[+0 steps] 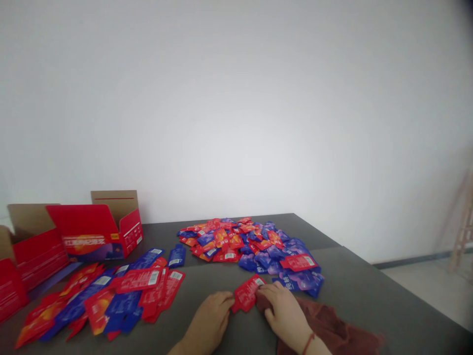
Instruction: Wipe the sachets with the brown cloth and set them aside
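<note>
A single red sachet with white print lies on the dark table between my hands. My left hand has its fingers closed at the sachet's left end, pinching its edge. On the sachet's other side, my right hand is bent over a brown cloth, part of which is bunched under its fingers next to the sachet. The rest of the cloth trails to the right across the table. My right thumb tip is partly hidden against the cloth.
A mixed heap of red and blue sachets lies farther back, with mostly blue ones at its right. More sachets are spread at the left. Open red cartons stand behind them. The table's right edge slants toward me.
</note>
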Action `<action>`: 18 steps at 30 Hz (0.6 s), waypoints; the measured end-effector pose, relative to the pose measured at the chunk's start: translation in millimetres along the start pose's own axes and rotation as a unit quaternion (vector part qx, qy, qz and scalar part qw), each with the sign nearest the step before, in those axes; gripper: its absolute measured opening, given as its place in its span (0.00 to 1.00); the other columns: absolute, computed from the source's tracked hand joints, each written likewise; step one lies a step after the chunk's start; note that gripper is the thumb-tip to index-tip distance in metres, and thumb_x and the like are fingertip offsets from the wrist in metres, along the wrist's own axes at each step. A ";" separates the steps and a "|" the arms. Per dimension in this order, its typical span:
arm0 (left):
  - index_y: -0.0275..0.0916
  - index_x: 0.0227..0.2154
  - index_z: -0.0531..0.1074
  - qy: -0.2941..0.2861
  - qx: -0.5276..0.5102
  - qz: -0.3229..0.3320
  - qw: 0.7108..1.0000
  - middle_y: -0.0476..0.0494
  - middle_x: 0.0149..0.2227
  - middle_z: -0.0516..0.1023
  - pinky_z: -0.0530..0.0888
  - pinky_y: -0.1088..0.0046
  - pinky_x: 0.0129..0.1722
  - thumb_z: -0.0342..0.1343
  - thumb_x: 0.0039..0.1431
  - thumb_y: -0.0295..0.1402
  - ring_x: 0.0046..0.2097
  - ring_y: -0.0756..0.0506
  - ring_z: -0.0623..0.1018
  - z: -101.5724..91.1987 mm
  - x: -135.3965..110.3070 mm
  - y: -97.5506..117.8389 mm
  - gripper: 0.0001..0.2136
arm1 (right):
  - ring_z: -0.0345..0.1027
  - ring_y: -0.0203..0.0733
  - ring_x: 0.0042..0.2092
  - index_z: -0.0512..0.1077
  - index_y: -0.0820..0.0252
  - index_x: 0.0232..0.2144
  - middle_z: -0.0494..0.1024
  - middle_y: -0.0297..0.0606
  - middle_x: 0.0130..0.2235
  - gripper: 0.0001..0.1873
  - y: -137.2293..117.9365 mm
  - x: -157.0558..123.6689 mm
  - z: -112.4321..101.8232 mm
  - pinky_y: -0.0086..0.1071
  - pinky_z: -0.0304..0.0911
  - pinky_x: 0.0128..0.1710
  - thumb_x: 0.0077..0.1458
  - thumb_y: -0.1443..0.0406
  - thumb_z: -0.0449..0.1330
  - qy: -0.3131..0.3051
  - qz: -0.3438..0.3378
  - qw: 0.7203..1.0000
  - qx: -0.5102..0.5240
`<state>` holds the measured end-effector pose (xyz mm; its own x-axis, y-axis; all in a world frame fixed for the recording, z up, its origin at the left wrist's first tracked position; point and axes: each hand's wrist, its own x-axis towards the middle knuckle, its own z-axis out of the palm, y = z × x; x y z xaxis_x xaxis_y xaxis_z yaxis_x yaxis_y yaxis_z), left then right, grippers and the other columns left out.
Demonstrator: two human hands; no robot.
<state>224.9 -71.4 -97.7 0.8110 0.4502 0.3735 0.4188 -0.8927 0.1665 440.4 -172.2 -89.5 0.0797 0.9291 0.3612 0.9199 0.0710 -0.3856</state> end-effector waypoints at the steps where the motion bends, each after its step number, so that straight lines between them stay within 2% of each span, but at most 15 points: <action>1: 0.42 0.50 0.69 -0.007 -0.009 0.012 1.000 0.44 0.52 0.73 0.67 0.64 0.55 0.46 0.59 0.20 0.53 0.44 0.72 -1.2 -4.9 -3.0 0.19 | 0.61 0.46 0.50 0.73 0.56 0.45 0.74 0.36 0.50 0.27 1.2 2.2 -0.5 0.36 0.52 0.54 0.41 0.73 0.51 0.006 0.004 1.000 -0.001; 4: 0.42 0.48 0.71 -0.021 -0.027 0.031 0.999 0.45 0.49 0.76 0.69 0.63 0.52 0.48 0.54 0.19 0.50 0.43 0.74 -2.7 -8.6 -5.5 0.20 | 0.59 0.46 0.53 0.72 0.59 0.49 0.72 0.38 0.53 0.29 0.0 12.7 -1.7 0.36 0.51 0.55 0.42 0.73 0.50 0.014 0.023 0.999 -0.020; 8: 0.41 0.46 0.73 -0.022 -0.037 0.043 0.998 0.45 0.47 0.77 0.68 0.60 0.53 0.48 0.53 0.19 0.48 0.43 0.74 -2.8 -1.3 -2.4 0.20 | 0.59 0.51 0.52 0.71 0.63 0.48 0.73 0.44 0.51 0.26 -17.1 30.5 1.6 0.40 0.52 0.53 0.44 0.70 0.52 -0.051 0.021 0.993 -0.103; 11: 0.42 0.45 0.73 -0.034 -0.037 0.036 0.998 0.45 0.47 0.77 0.64 0.57 0.56 0.47 0.53 0.19 0.48 0.43 0.74 -2.2 0.7 -1.9 0.19 | 0.58 0.53 0.52 0.71 0.64 0.47 0.73 0.46 0.50 0.24 -35.8 35.7 7.8 0.42 0.52 0.52 0.46 0.68 0.54 -0.097 -0.035 0.986 -0.133; 14: 0.41 0.45 0.72 -0.060 -0.020 0.025 0.998 0.44 0.46 0.77 0.60 0.55 0.59 0.47 0.54 0.20 0.49 0.43 0.74 -1.8 -0.8 -2.0 0.18 | 0.58 0.50 0.50 0.70 0.62 0.48 0.73 0.43 0.51 0.23 -48.0 29.1 12.0 0.40 0.52 0.52 0.47 0.68 0.54 -0.116 -0.110 0.982 -0.098; 18: 0.42 0.49 0.70 -0.099 -0.003 0.027 0.995 0.43 0.51 0.75 0.56 0.53 0.60 0.46 0.57 0.23 0.53 0.42 0.72 -4.8 -1.3 0.2 0.19 | 0.58 0.47 0.50 0.68 0.57 0.52 0.72 0.36 0.53 0.26 -41.7 18.5 7.8 0.38 0.51 0.52 0.48 0.67 0.55 -0.131 -0.151 0.978 -0.063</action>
<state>222.0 -72.2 -93.8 0.8972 0.3965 0.1945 0.3707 -0.9155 0.1563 400.5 -155.2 -73.4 -0.2883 0.9353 0.2051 0.9278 0.3258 -0.1817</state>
